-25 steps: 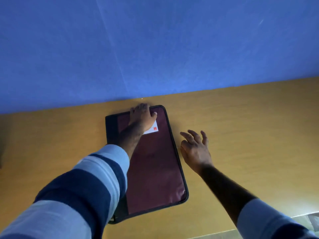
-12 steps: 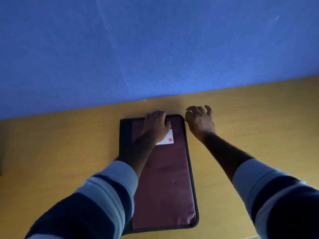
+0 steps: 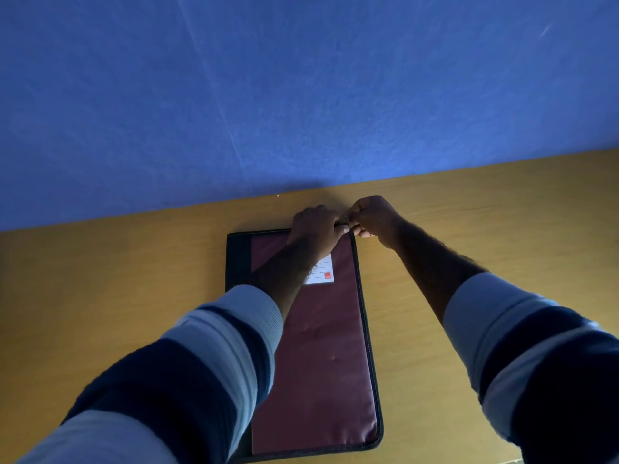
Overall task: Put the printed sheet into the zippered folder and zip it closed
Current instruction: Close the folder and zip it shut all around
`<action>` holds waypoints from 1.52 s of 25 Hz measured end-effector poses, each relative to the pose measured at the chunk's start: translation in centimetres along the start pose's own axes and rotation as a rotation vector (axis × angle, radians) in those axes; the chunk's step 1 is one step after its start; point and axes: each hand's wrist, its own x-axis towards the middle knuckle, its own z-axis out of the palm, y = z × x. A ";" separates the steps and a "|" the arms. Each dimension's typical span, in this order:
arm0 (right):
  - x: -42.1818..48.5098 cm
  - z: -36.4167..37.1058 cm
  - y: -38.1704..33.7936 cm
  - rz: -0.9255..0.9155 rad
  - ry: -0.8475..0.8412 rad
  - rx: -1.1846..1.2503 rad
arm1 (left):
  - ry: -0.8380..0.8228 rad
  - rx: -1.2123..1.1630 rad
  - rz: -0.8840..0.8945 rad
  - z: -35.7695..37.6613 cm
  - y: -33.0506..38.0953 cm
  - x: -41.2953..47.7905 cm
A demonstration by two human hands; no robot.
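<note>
Left grip (image 3: 315, 229) sits on the far end of the folder (image 3: 328, 363), knuckles up, fingers curled over the far edge close to the far right corner, clamping that end down. Right grip (image 3: 375, 217) comes in just past that same corner, off the folder's right side, with thumb and fingers (image 3: 361, 232) closed in a pinch. Between the two grips, right at the corner, a small dark piece shows that I take for the zip pull (image 3: 342, 224); the right grip has it nipped, though it is too small and dim to make out clearly. The two grips all but touch there.

The folder lies flat on the table (image 3: 117, 296), long way running from the person outward. Its cover is maroon, with a black strip down its left side and a black zip edge down its right side and round its near right corner. I cannot tell how far that zip is done up. A white label (image 3: 323, 274) with a small red square sits on the cover toward the far end, partly under the left forearm.

Both arms reach out over and beside the folder in sleeves banded pale and navy, the left sleeve (image 3: 207, 363) crossing the folder's near left part, the right sleeve (image 3: 519, 336) well off its right side. Beyond the folder's far edge a blue wall (image 3: 301, 95) rises from the table.
</note>
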 end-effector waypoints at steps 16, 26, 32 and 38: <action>-1.9 1.2 1.7 -0.011 0.092 0.222 | -0.318 -0.128 -0.518 -2.6 3.3 3.7; -1.9 2.9 3.7 0.010 0.213 0.082 | -0.253 -0.350 -0.744 -2.9 -1.0 4.0; -2.0 2.7 4.0 0.000 0.228 0.069 | -0.334 -0.463 -0.718 -4.1 -6.3 3.2; -2.2 2.7 3.8 -0.006 0.218 0.016 | -0.253 -0.512 -0.727 -6.3 -9.5 0.7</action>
